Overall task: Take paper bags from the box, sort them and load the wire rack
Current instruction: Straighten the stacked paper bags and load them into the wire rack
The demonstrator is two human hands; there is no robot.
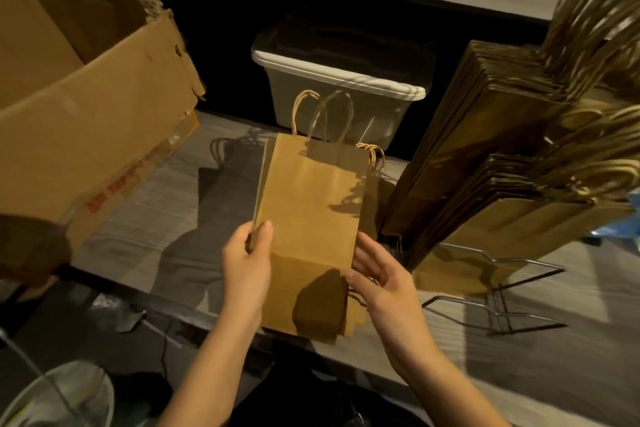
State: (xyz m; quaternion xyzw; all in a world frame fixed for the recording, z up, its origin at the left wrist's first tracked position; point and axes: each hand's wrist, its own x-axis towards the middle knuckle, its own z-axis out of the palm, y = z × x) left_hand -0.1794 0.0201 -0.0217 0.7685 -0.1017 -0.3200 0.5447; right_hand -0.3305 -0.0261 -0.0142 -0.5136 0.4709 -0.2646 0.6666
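I had the left hand (246, 263) pinching the paper bag (308, 204) at its left edge, thumb on the front face and fingers tucked behind. Right hand (377, 281) was loose, its fingers (362, 250) spread and touching the bag's lower right edge, with no clear grip.

The bag was flat-folded brown kraft paper, held upright between both hands, just above the table (156, 211). Its twisted paper handles (322, 114) stood up at the end away from the hands. The folded bottom flap showed as a darker band near the thumbs. Several layered edges were visible on the left side, so more than one bag was in the pinch; I could not tell the count.

More flat bags (355, 315) lay under the right hand's thumb side. The cardboard box (86, 114) sat open, well left of the left hand. The wire rack (498, 308) stood just right of the right hand, with two leaning rows of racked bags (485, 166), handles up. A grey plastic bin (346, 90) sat beyond the held bag.
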